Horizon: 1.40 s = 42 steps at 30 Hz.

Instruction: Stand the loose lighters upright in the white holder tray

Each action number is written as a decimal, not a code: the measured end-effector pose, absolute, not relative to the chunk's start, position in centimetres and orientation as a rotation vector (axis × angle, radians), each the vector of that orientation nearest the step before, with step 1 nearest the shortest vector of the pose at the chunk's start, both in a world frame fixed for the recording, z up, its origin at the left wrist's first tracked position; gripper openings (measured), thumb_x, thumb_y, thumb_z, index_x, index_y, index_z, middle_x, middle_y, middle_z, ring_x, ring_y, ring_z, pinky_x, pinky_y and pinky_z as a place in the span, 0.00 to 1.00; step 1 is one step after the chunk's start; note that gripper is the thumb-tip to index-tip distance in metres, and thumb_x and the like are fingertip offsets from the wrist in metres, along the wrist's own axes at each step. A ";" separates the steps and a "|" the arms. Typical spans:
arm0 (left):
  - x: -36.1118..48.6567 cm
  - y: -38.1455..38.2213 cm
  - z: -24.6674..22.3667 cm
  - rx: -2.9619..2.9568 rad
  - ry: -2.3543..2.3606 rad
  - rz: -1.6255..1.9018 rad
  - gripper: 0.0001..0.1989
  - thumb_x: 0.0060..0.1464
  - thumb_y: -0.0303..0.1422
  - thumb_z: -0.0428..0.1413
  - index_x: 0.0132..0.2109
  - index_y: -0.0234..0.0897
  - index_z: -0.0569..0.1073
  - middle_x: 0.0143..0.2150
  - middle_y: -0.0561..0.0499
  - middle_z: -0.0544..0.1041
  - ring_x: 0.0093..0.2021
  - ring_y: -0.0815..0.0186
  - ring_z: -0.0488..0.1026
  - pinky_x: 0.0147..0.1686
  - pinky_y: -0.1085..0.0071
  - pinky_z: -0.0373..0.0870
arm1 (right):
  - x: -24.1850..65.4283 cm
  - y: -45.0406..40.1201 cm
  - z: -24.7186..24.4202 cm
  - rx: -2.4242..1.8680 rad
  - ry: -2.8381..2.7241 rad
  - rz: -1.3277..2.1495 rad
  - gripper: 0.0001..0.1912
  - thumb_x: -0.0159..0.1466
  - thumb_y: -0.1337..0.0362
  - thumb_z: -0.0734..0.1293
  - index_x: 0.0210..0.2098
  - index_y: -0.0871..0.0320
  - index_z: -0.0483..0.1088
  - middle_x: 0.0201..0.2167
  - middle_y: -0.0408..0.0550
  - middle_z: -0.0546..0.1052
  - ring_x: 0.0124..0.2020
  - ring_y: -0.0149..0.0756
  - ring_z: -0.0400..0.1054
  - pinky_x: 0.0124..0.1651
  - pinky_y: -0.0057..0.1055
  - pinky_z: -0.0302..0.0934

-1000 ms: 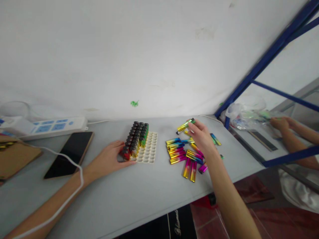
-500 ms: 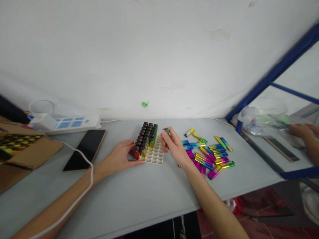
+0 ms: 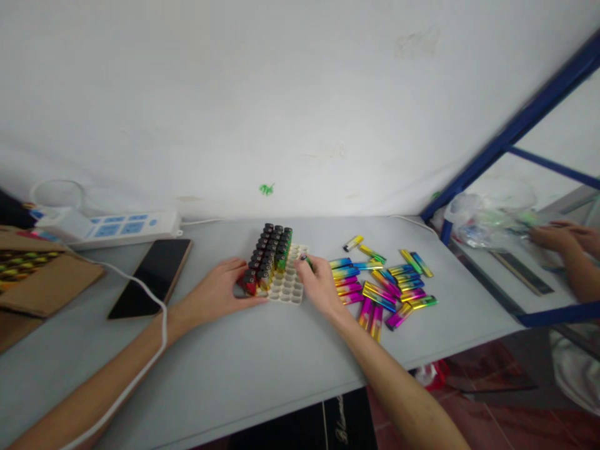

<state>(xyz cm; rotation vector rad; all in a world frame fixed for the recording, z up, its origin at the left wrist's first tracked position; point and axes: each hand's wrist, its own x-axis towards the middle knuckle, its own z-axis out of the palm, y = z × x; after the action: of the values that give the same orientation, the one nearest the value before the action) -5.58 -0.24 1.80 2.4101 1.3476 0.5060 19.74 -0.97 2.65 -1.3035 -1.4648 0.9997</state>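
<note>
A cream tray (image 3: 287, 292) with round cells lies on the grey table, its left part filled with upright black-topped lighters (image 3: 269, 250). My left hand (image 3: 227, 287) rests around the tray's near left corner, thumb and fingers spread against its edge beside a red lighter (image 3: 250, 282). Over the right side of the tray, my right hand (image 3: 316, 278) pinches a dark-topped green lighter (image 3: 307, 261); most of it is hidden by the fingers. Right of that hand lie several loose shiny lighters (image 3: 379, 296) in yellow, blue, pink and green.
A phone (image 3: 152, 278), a white power strip (image 3: 134, 228) and an open cardboard box (image 3: 51, 281) are at the left. A white cable (image 3: 140, 284) crosses above my left forearm. Beyond a blue frame (image 3: 497, 150) at the right, another person's hands (image 3: 562, 240) are near plastic bags (image 3: 482, 215).
My right hand has moved slightly down and left with the lighter, closer to the tray's cells. My left hand stays at the tray. The camera view has shifted a little.
</note>
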 end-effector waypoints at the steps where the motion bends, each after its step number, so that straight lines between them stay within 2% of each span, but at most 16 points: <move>1: -5.6 -0.2 1.8 2.409 1.349 0.508 0.26 0.58 0.59 0.66 0.41 0.38 0.81 0.43 0.45 0.82 0.45 0.52 0.78 0.50 0.57 0.75 | 19.8 -1.0 2.7 -1.291 -1.466 0.994 0.24 0.68 0.44 0.63 0.24 0.52 0.60 0.21 0.37 0.60 0.27 0.32 0.55 0.32 0.31 0.48; 5: -5.5 -0.3 1.9 2.408 1.353 0.507 0.26 0.57 0.59 0.66 0.41 0.39 0.81 0.42 0.46 0.83 0.46 0.53 0.79 0.49 0.60 0.75 | 20.5 -1.1 2.9 -1.224 -1.482 1.008 0.25 0.72 0.38 0.66 0.35 0.53 0.67 0.25 0.36 0.67 0.28 0.33 0.61 0.33 0.30 0.55; 8: -5.5 -0.3 1.9 2.424 1.369 0.510 0.26 0.56 0.59 0.67 0.40 0.39 0.81 0.42 0.46 0.83 0.45 0.53 0.79 0.49 0.61 0.76 | 21.3 -0.9 2.9 -1.167 -1.518 1.031 0.24 0.75 0.38 0.64 0.41 0.52 0.67 0.29 0.38 0.72 0.29 0.34 0.66 0.34 0.30 0.61; 11: -5.4 -0.3 1.7 2.435 1.369 0.538 0.26 0.55 0.60 0.67 0.38 0.40 0.80 0.42 0.45 0.83 0.45 0.52 0.80 0.51 0.60 0.76 | 22.0 -0.6 3.1 -1.152 -1.644 0.742 0.21 0.77 0.41 0.64 0.42 0.53 0.72 0.38 0.47 0.77 0.41 0.40 0.72 0.46 0.35 0.68; 13: -5.4 -0.3 1.6 2.441 1.360 0.539 0.26 0.55 0.59 0.68 0.38 0.40 0.80 0.42 0.44 0.83 0.47 0.51 0.80 0.52 0.59 0.76 | 22.4 -0.5 3.2 -1.183 -1.719 0.470 0.20 0.76 0.44 0.66 0.40 0.54 0.75 0.38 0.49 0.77 0.45 0.43 0.71 0.50 0.37 0.66; 15: -5.5 -0.2 1.4 2.454 1.354 0.522 0.26 0.56 0.59 0.68 0.38 0.39 0.80 0.43 0.43 0.84 0.47 0.50 0.80 0.52 0.58 0.77 | 22.5 -0.6 3.4 -1.226 -1.769 0.367 0.21 0.76 0.45 0.67 0.35 0.54 0.75 0.30 0.45 0.74 0.36 0.40 0.69 0.44 0.35 0.64; 17: -5.5 -0.2 1.3 2.466 1.354 0.510 0.26 0.56 0.60 0.68 0.37 0.39 0.80 0.43 0.43 0.84 0.47 0.49 0.80 0.52 0.57 0.77 | 22.3 -0.9 3.4 -1.244 -1.796 0.413 0.23 0.77 0.46 0.66 0.31 0.54 0.71 0.24 0.40 0.70 0.27 0.34 0.64 0.36 0.32 0.60; 19: -5.5 -0.2 1.3 2.468 1.358 0.501 0.27 0.56 0.60 0.68 0.37 0.39 0.80 0.43 0.43 0.84 0.48 0.49 0.80 0.53 0.56 0.77 | 22.0 -1.2 3.4 -1.224 -1.804 0.474 0.24 0.77 0.46 0.66 0.29 0.54 0.69 0.22 0.39 0.72 0.24 0.32 0.65 0.33 0.29 0.59; 22: -5.5 -0.2 1.4 2.465 1.364 0.501 0.26 0.56 0.59 0.68 0.39 0.39 0.80 0.43 0.44 0.84 0.48 0.50 0.80 0.54 0.57 0.76 | 21.4 -1.3 2.9 -1.165 -1.871 0.521 0.22 0.77 0.48 0.68 0.31 0.54 0.71 0.25 0.42 0.79 0.26 0.33 0.72 0.35 0.28 0.62; 26: -5.5 -0.3 1.6 2.460 1.334 0.536 0.24 0.57 0.57 0.68 0.39 0.39 0.80 0.43 0.46 0.83 0.47 0.52 0.80 0.51 0.59 0.76 | 20.8 -1.0 1.7 -1.191 -1.990 0.510 0.14 0.77 0.55 0.70 0.37 0.55 0.74 0.29 0.45 0.84 0.29 0.36 0.77 0.36 0.27 0.64; 30: -5.5 -0.3 1.5 2.450 1.328 0.559 0.24 0.56 0.57 0.68 0.39 0.40 0.80 0.42 0.46 0.83 0.46 0.51 0.80 0.49 0.59 0.76 | 20.1 -0.7 1.2 -1.263 -2.077 0.359 0.12 0.78 0.58 0.71 0.38 0.55 0.73 0.32 0.48 0.83 0.32 0.38 0.77 0.38 0.29 0.65; 35: -5.6 -0.2 1.4 2.432 1.317 0.571 0.24 0.56 0.58 0.68 0.39 0.40 0.80 0.42 0.45 0.84 0.45 0.50 0.80 0.49 0.56 0.77 | 18.9 -1.1 1.9 -1.349 -2.223 0.184 0.13 0.77 0.56 0.72 0.39 0.55 0.73 0.36 0.51 0.83 0.37 0.42 0.78 0.43 0.33 0.66; 39: -5.6 -0.2 1.5 2.426 1.346 0.551 0.25 0.57 0.57 0.68 0.41 0.38 0.81 0.43 0.43 0.84 0.47 0.49 0.80 0.52 0.55 0.78 | 18.8 -1.5 2.2 -1.409 -2.240 0.186 0.13 0.77 0.53 0.72 0.43 0.56 0.73 0.38 0.52 0.83 0.39 0.42 0.78 0.44 0.33 0.65; 42: -5.8 -0.1 1.3 2.431 1.363 0.532 0.25 0.57 0.57 0.68 0.42 0.38 0.81 0.45 0.43 0.85 0.49 0.50 0.80 0.54 0.57 0.77 | 19.4 -1.7 2.1 -1.382 -2.217 0.252 0.12 0.77 0.55 0.73 0.45 0.56 0.72 0.39 0.50 0.83 0.38 0.40 0.77 0.44 0.33 0.64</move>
<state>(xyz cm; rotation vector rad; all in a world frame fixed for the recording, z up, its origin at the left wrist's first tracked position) -5.80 -0.13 1.31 2.4313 1.3631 0.5317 19.43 -1.67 2.07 -1.3819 -2.2167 0.2516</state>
